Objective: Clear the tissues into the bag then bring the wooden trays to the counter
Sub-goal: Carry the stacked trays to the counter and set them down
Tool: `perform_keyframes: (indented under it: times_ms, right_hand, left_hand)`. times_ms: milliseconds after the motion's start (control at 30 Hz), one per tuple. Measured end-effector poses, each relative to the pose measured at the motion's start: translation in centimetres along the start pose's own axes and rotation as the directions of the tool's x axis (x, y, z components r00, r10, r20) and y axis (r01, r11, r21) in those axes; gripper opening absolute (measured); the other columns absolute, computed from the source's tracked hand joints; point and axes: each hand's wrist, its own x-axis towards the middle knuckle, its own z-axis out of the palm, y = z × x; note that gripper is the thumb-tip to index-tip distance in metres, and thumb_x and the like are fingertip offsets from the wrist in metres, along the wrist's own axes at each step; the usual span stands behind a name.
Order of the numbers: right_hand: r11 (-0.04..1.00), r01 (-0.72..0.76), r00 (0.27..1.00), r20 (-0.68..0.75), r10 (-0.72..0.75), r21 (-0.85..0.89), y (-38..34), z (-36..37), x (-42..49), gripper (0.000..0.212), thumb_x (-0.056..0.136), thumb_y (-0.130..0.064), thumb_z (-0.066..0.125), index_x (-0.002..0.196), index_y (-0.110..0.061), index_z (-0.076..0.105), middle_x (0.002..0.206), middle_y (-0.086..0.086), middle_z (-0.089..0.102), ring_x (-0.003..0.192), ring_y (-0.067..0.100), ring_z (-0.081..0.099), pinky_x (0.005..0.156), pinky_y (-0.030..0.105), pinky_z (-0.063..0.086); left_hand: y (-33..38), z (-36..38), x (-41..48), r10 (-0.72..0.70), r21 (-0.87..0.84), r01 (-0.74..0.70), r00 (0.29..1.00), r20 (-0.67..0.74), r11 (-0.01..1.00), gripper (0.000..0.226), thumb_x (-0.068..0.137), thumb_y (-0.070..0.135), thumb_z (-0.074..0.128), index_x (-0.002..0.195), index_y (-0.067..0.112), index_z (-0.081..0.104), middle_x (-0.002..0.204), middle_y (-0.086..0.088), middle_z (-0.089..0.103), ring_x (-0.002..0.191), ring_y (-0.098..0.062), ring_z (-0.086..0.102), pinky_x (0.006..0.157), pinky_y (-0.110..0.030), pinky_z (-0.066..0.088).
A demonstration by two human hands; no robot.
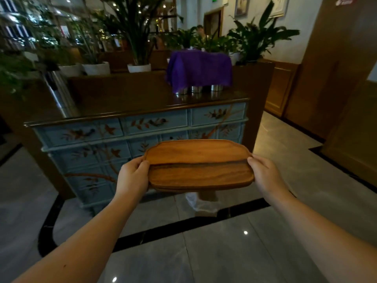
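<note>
I hold a stack of oblong wooden trays (199,164) level in front of me, above the floor. My left hand (132,176) grips the stack's left end and my right hand (265,176) grips its right end. A clear plastic bag (201,203) hangs below the trays, partly hidden by them. Straight ahead stands the counter (126,105), a blue painted cabinet with a dark glossy top. No tissues are visible.
A purple cloth (199,68) covers metal containers at the counter's right end. Potted plants (138,37) line the ledge behind it. Grey tiled floor (224,252) with a black border strip lies between me and the counter. Wooden wall panels (336,78) rise at the right.
</note>
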Motion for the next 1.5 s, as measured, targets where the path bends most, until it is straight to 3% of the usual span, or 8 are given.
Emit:
perform_keyframes:
  times_ms: [100, 333, 467, 633, 933, 1067, 1367, 1500]
  right_hand:
    - [1.000, 0.002, 1.000, 0.009, -0.002, 0.023, -0.6, 3.2, 3.7, 0.035, 0.102, -0.026, 0.038, 0.090, -0.011, 0.067, 0.082, 0.013, 0.067, 0.071, 0.012, 0.064, 0.058, 0.021, 0.048]
    - [0.997, 0.009, 0.998, 0.061, -0.013, 0.071, -0.3, 9.3, 13.1, 0.037, 0.102, -0.022, 0.040, 0.077, -0.017, 0.067, 0.077, 0.010, 0.065, 0.061, 0.004, 0.062, 0.055, 0.018, 0.047]
    - [0.995, 0.020, 0.991, 0.130, -0.033, 0.098, 0.4, 12.8, 20.6, 0.038, 0.102, -0.024, 0.038, 0.086, -0.008, 0.068, 0.074, 0.015, 0.064, 0.070, 0.027, 0.063, 0.060, 0.032, 0.047]
    - [0.992, 0.043, 0.983, 0.174, -0.064, 0.122, 0.2, 16.5, 29.8, 0.038, 0.101, -0.022, 0.040, 0.079, -0.014, 0.069, 0.079, 0.017, 0.068, 0.074, 0.030, 0.065, 0.068, 0.040, 0.049]
    - [0.997, 0.025, 0.949, 0.313, -0.048, 0.077, -1.8, 23.5, 42.7, 0.033, 0.101, -0.024, 0.042, 0.081, -0.029, 0.068, 0.092, 0.013, 0.071, 0.091, 0.033, 0.065, 0.085, 0.049, 0.052]
    - [0.999, 0.046, 0.931, 0.363, -0.046, 0.007, -1.5, 27.3, 47.3, 0.031, 0.100, -0.030, 0.041, 0.104, -0.022, 0.071, 0.097, 0.005, 0.073, 0.091, 0.023, 0.067, 0.087, 0.046, 0.053]
    - [1.000, 0.018, 0.938, 0.346, -0.011, -0.017, -1.6, 38.5, 57.9, 0.026, 0.100, -0.021, 0.044, 0.099, -0.024, 0.070, 0.094, 0.003, 0.072, 0.089, 0.020, 0.067, 0.080, 0.035, 0.050]
    - [0.997, -0.020, 0.949, 0.314, 0.040, -0.069, -2.0, 43.1, 62.3, 0.027, 0.100, -0.025, 0.044, 0.097, -0.020, 0.071, 0.093, 0.009, 0.072, 0.089, 0.026, 0.067, 0.079, 0.038, 0.050]
  left_hand:
    - [-0.1, -1.3, 3.3, 0.000, 0.027, 0.001, 1.000, -0.014, 1.000, 0.030, 0.097, 0.024, 0.041, 0.082, 0.028, 0.067, 0.066, -0.012, 0.052, 0.057, -0.026, 0.047, 0.055, -0.037, 0.038]
    - [-1.5, -1.9, 11.8, -0.019, 0.047, 0.023, 0.996, -0.086, 0.999, 0.032, 0.097, 0.024, 0.042, 0.077, 0.032, 0.066, 0.063, -0.010, 0.055, 0.055, -0.026, 0.050, 0.052, -0.036, 0.040]
    - [-1.9, -0.9, 18.3, -0.033, 0.052, 0.040, 0.990, -0.137, 0.998, 0.031, 0.097, 0.023, 0.043, 0.076, 0.032, 0.064, 0.063, -0.009, 0.056, 0.054, -0.024, 0.050, 0.052, -0.037, 0.042]
    - [-1.7, 0.2, 26.4, -0.039, 0.098, 0.058, 0.982, -0.184, 0.993, 0.030, 0.097, 0.022, 0.042, 0.082, 0.018, 0.068, 0.062, -0.008, 0.055, 0.048, -0.017, 0.049, 0.045, -0.029, 0.038]
    - [-3.5, -0.4, 39.1, -0.093, 0.141, 0.135, 0.959, -0.267, 0.981, 0.026, 0.095, 0.028, 0.045, 0.095, 0.024, 0.071, 0.077, -0.016, 0.072, 0.058, -0.025, 0.060, 0.050, -0.032, 0.044]
    - [-5.1, -1.6, 44.4, -0.100, 0.173, 0.148, 0.961, -0.258, 0.974, 0.026, 0.095, 0.028, 0.046, 0.087, 0.023, 0.070, 0.070, -0.017, 0.068, 0.055, -0.027, 0.058, 0.051, -0.035, 0.043]
    - [-9.4, -5.8, 61.7, -0.071, 0.210, 0.105, 0.984, -0.162, 0.972, 0.022, 0.095, 0.030, 0.049, 0.090, 0.021, 0.069, 0.061, -0.003, 0.065, 0.044, -0.013, 0.054, 0.040, -0.024, 0.041]
    - [-10.2, -7.6, 68.7, -0.056, 0.259, 0.071, 0.996, -0.065, 0.963, 0.024, 0.095, 0.030, 0.047, 0.090, 0.022, 0.069, 0.074, -0.009, 0.073, 0.059, -0.024, 0.066, 0.055, -0.036, 0.053]
